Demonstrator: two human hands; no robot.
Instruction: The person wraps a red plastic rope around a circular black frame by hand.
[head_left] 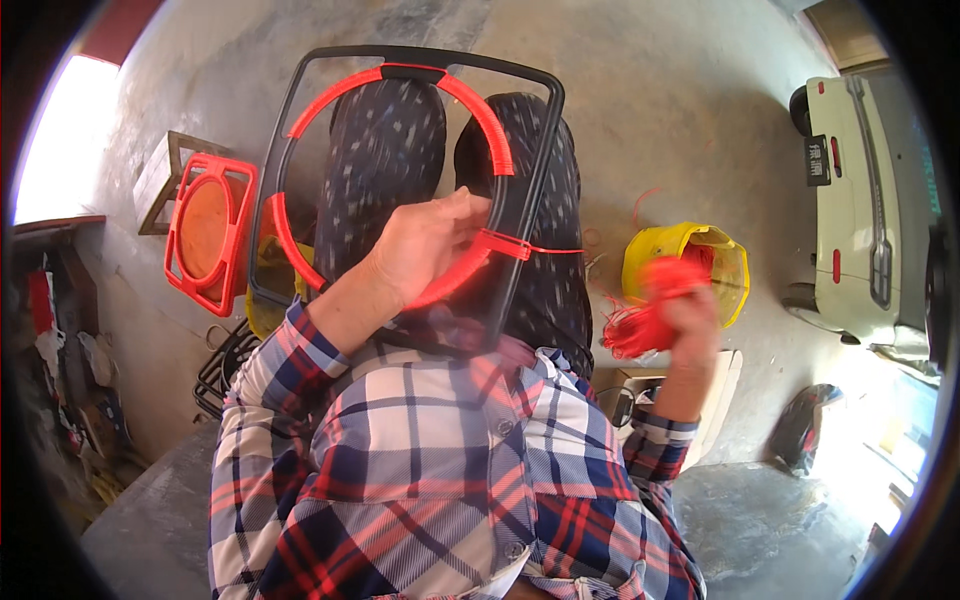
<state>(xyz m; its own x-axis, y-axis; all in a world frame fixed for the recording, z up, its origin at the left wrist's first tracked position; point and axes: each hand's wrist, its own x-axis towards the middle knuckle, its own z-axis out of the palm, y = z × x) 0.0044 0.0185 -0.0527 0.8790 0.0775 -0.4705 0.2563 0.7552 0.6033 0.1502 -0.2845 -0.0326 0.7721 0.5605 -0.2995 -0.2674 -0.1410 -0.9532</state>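
Note:
A black rectangular frame (430, 51) with a ring inside it rests over my lap. Red cord (485, 112) is wound closely round several stretches of the ring, while other stretches show bare black. My left hand (428, 250) grips the ring near its lower side, fingers curled at the wound part. From a red winding (505, 243) on the frame's right side, a thin strand runs off to the right. Out to the right, my right hand (692, 325), blurred by motion, is closed on a loose bundle of red cord (637, 328) beside a yellow bucket (738, 268).
More red cord lies inside the bucket. On the left, a red frame (238, 245) with an orange round middle leans by a wooden box (158, 190). Part of a yellow container (266, 318) shows behind the black frame. A pale vehicle (835, 235) stands at far right, above a dark bag (797, 430).

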